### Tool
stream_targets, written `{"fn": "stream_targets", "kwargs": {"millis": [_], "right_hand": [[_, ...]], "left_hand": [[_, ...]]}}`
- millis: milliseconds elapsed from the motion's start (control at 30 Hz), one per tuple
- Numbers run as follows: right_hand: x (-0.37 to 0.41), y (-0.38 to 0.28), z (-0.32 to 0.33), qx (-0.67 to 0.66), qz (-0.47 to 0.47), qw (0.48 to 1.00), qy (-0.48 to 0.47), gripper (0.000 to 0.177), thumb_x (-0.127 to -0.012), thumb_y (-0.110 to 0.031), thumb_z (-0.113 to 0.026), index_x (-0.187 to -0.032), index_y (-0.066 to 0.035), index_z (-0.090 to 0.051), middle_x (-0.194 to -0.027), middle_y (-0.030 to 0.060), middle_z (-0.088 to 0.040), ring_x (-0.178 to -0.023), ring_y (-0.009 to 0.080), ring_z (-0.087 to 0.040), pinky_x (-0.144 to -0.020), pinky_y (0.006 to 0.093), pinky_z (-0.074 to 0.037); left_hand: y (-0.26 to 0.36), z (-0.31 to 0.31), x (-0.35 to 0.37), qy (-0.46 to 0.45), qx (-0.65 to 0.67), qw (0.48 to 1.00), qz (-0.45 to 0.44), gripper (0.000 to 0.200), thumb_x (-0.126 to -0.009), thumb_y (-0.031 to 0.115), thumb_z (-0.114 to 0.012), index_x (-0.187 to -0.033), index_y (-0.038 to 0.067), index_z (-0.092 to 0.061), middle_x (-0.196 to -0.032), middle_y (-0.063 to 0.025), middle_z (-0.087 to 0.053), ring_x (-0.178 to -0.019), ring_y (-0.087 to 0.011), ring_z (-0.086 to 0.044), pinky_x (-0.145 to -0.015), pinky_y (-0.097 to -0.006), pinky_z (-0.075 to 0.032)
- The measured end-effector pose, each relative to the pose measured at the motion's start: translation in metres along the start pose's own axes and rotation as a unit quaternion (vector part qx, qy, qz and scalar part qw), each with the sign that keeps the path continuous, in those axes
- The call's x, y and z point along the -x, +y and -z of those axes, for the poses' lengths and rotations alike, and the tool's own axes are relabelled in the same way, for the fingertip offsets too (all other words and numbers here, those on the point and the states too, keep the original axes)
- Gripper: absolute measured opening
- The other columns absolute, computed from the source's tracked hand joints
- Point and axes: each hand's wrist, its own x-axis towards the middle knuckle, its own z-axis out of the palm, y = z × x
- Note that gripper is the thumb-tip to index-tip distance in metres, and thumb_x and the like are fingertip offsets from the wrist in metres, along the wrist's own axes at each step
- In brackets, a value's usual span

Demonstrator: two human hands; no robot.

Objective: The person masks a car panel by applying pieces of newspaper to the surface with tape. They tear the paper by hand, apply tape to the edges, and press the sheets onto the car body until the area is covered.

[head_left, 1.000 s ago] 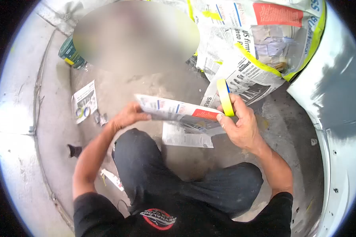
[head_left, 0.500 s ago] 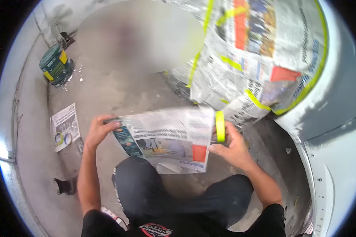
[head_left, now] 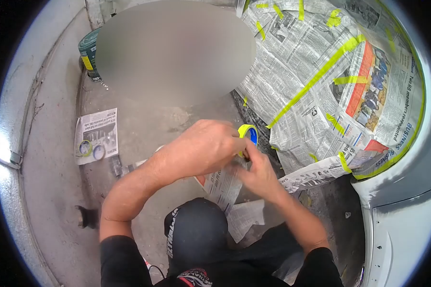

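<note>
My left hand (head_left: 210, 143) and my right hand (head_left: 256, 167) meet in front of my knees, their closed fingers close together. A roll of yellow-green tape (head_left: 248, 134) with a blue inner core is at their fingertips, in my right hand. What my left fingers pinch is hidden behind the hand. Below both hands hangs a printed newspaper sheet (head_left: 221, 187), partly covered by my left forearm and hands. Another piece of newspaper (head_left: 246, 217) shows between my knees.
Newspaper masking (head_left: 301, 62) with yellow-green tape strips covers a panel at upper right, beside a white and grey body panel (head_left: 402, 220). On the left lie a newspaper sheet (head_left: 98, 129) with two rings on it and a green can (head_left: 88, 52). A blurred area hides the top middle.
My left hand has moved right, across to my right hand. The newspaper, spread between both hands before, now hangs lower and mostly hidden. The view has shifted, showing more of the masked panel.
</note>
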Motion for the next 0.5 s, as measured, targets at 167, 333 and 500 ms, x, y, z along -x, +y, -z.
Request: {"fn": "stream_targets", "kwargs": {"millis": [167, 333, 500], "right_hand": [[-0.001, 0.018, 0.003, -0.111, -0.035, 0.988, 0.104, 0.044, -0.085, -0.004, -0.067, -0.128, 0.001, -0.057, -0.113, 0.0168, -0.070, -0.103, 0.0218, -0.067, -0.091, 0.0319, -0.049], [0.001, 0.032, 0.031, -0.291, -0.084, 0.945, 0.126, 0.040, -0.091, 0.003, -0.059, -0.131, 0.002, -0.057, -0.113, 0.0085, -0.069, -0.099, 0.0112, -0.065, -0.088, 0.0270, -0.051], [-0.002, 0.060, 0.027, -0.532, -0.150, 0.827, 0.104, 0.032, -0.098, -0.008, -0.057, -0.130, -0.004, -0.062, -0.111, 0.0079, -0.070, -0.094, 0.0142, -0.070, -0.085, 0.0290, -0.058]], "left_hand": [[-0.016, 0.000, 0.033, 0.112, 0.094, 0.979, 0.143, 0.023, -0.079, 0.011, -0.074, -0.101, 0.007, -0.070, -0.092, -0.0145, -0.069, -0.087, -0.0340, -0.068, -0.076, -0.0425, -0.054], [-0.090, -0.044, 0.115, 0.083, 0.293, 0.896, 0.323, 0.033, -0.079, 0.009, -0.075, -0.112, 0.003, -0.072, -0.111, -0.0104, -0.072, -0.092, -0.0258, -0.069, -0.083, -0.0379, -0.054], [-0.096, -0.088, 0.134, 0.238, 0.476, 0.790, 0.305, 0.037, -0.080, 0.006, -0.072, -0.116, 0.000, -0.071, -0.118, -0.0090, -0.071, -0.108, -0.0193, -0.065, -0.095, -0.0349, -0.051]]}}
